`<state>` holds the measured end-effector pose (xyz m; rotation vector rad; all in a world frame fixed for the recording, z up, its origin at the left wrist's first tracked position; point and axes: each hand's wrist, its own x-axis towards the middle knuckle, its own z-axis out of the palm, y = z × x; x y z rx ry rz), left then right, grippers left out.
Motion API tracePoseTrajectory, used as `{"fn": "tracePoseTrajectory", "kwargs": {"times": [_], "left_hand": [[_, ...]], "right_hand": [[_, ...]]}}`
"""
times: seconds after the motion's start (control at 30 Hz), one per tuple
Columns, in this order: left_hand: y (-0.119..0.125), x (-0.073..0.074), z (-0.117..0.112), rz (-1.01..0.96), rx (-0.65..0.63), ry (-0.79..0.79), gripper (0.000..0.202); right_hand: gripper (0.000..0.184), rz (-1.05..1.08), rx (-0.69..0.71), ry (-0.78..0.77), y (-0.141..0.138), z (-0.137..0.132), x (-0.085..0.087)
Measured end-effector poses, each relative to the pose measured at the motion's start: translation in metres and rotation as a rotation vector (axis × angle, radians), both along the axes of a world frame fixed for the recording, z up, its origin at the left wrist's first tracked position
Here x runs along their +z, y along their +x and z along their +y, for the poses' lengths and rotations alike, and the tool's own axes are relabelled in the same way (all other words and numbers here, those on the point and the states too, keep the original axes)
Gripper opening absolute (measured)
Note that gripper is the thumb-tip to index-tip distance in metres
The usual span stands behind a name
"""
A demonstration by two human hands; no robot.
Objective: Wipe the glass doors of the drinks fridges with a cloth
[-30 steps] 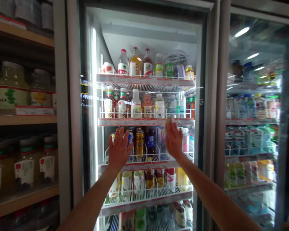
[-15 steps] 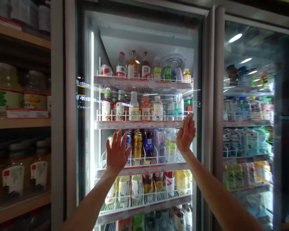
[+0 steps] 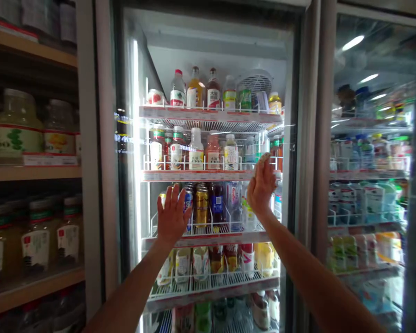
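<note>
In front of a lit drinks fridge, both arms reach up to its glass door (image 3: 208, 51), which shows faint reflections. My left hand (image 3: 172, 217) is open, fingers spread, palm toward the pane and apparently against it, before the third shelf's cans. Further up on the right, my right hand (image 3: 261, 187) is closed, with a small pale wad (image 3: 264, 158), like a cloth or tissue, at its fingertips near the glass. Behind the pane, around that hand, are bottles of the second and third shelves. Most of the wad is hidden by the fingers.
Wooden shelves (image 3: 34, 173) with large juice bottles (image 3: 19, 122) stand to the left. A metal frame (image 3: 310, 138) borders the door on the right, and a second glass-door fridge (image 3: 367, 175) adjoins it. Wire-fronted shelves (image 3: 211, 175) hold rows of bottles and cans inside.
My right hand has moved left and slightly up across the glass with the pale wad. My left hand stays spread in nearly the same place; the view has shifted a little.
</note>
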<state>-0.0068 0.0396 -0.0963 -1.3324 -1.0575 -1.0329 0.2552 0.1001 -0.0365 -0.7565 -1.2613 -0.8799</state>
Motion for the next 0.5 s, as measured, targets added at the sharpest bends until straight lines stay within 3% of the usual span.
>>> {"fn": "tracePoseTrajectory", "kwargs": {"times": [0.13,0.2,0.3,0.37,0.43,0.5], "left_hand": [[0.000,0.001,-0.001,-0.001,-0.015,0.006,0.066],[0.000,0.001,0.000,-0.004,-0.027,0.011,0.067],[0.001,0.001,0.000,-0.005,-0.034,0.025,0.067],[0.001,0.001,0.000,-0.007,-0.035,0.022,0.067],[0.001,0.001,0.000,-0.010,-0.041,0.011,0.067],[0.001,0.002,-0.001,-0.016,-0.047,-0.001,0.068]], "right_hand": [[0.053,-0.442,0.026,-0.032,-0.018,-0.009,-0.018],[0.055,-0.411,0.009,-0.031,-0.005,-0.005,-0.016],[0.056,-0.070,-0.022,-0.030,0.016,0.005,0.000],[0.055,0.073,-0.032,-0.052,0.012,0.006,0.001],[0.056,-0.037,-0.020,-0.071,-0.007,0.000,-0.012],[0.059,-0.358,0.012,-0.064,-0.025,-0.010,-0.029]]}}
